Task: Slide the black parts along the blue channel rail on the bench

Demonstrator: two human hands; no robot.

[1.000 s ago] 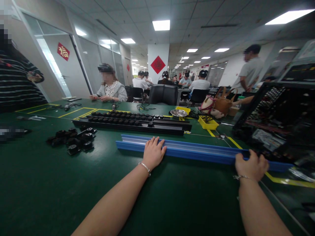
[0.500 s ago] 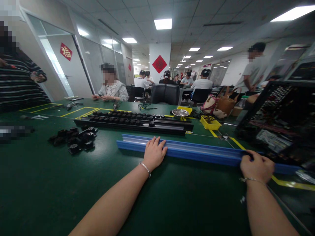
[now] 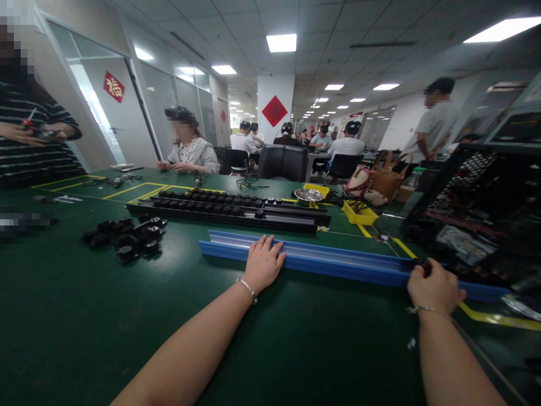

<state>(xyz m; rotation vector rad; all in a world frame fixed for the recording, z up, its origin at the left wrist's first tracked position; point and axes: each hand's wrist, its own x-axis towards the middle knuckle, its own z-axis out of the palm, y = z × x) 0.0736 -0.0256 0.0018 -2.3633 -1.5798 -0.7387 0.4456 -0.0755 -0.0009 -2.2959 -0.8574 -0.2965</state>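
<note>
A long blue channel rail (image 3: 338, 261) lies across the green table in front of me, with a pale strip along its inside. My left hand (image 3: 264, 262) rests on the left half of the rail, its fingers spread over the channel. At the right part of the rail, my right hand (image 3: 435, 287) is closed on a small black part (image 3: 422, 266), mostly covered by the fingers. Behind the blue rail lie black rails (image 3: 287, 224) with several black parts in rows along them. A loose pile of black parts (image 3: 127, 245) sits to the left.
A yellow bin (image 3: 359, 214) and a metal bowl (image 3: 309, 195) stand beyond the rail. A dark open-frame unit (image 3: 469, 208) rises at the right. Yellow tape (image 3: 499, 320) marks the table. One person (image 3: 188, 149) sits across; another (image 3: 38, 129) stands at the left.
My right hand has shifted slightly left along the rail, and the black part in its fingers shows more. My left hand stays at the same spot on the rail.
</note>
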